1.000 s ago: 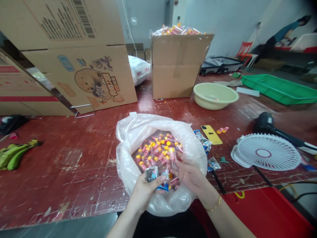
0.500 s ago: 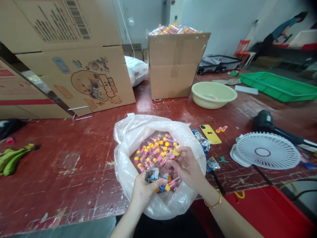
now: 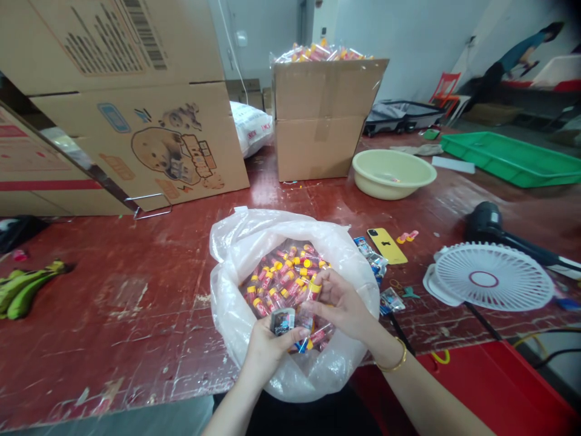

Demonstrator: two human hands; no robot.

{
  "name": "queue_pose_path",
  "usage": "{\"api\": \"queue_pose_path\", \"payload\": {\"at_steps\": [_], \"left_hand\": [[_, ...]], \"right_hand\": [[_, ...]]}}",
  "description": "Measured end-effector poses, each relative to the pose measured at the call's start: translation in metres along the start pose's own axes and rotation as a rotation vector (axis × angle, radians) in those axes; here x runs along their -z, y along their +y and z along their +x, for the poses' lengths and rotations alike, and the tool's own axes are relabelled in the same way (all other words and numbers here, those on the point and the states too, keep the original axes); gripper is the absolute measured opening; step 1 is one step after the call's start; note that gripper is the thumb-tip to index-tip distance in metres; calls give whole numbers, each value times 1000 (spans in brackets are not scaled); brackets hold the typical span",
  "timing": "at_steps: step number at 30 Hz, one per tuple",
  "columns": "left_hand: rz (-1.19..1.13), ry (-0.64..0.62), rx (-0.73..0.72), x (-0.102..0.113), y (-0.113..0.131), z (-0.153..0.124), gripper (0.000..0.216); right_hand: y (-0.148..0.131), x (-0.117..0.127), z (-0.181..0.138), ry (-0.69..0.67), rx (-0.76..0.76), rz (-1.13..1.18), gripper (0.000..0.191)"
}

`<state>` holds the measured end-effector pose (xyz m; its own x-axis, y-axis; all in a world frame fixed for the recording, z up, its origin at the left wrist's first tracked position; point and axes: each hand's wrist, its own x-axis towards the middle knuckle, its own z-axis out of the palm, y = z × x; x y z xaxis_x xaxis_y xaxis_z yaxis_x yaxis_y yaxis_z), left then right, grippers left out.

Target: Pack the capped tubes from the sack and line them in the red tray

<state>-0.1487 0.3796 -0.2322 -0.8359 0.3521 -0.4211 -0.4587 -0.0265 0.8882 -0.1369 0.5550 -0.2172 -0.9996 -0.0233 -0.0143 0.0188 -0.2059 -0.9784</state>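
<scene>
A clear plastic bag [image 3: 236, 242] stands open on the red table [image 3: 136, 284], filled with several small tubes with yellow caps [image 3: 276, 281]. My left hand [image 3: 267, 348] is closed on a small stack of printed wrappers [image 3: 282, 320] at the bag's near rim. My right hand [image 3: 342, 306], with a gold bangle on its wrist, is inside the bag and pinches one yellow-capped tube [image 3: 314, 289] between its fingers, close to the wrappers.
Loose wrappers [image 3: 379, 266] and a yellow phone [image 3: 387, 245] lie right of the bag. A white fan [image 3: 488, 278], a black hair dryer [image 3: 490, 221], a cream basin [image 3: 393, 174], a green tray [image 3: 512, 158], cardboard boxes [image 3: 318, 115] and bananas [image 3: 27, 287] ring the table.
My right hand has lifted one tube out of the pile and brought it toward the wrappers in my left hand. The left hand has barely moved.
</scene>
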Motion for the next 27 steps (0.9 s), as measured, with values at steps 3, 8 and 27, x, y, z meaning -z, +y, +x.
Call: {"api": "queue_pose_path", "payload": {"at_steps": [3,8,27], "left_hand": [[-43,-5,66,-3,4,-4,41],[-244,-47,178,-15,11,-4,45],[-200,-26,129,-27,19,-9,52]], "right_hand": [[-4,2,2,-18,-49,99,34],[-1,1,-3,-35,-41,29,23],[19,-21,-28,102,185,-275,58]]}}
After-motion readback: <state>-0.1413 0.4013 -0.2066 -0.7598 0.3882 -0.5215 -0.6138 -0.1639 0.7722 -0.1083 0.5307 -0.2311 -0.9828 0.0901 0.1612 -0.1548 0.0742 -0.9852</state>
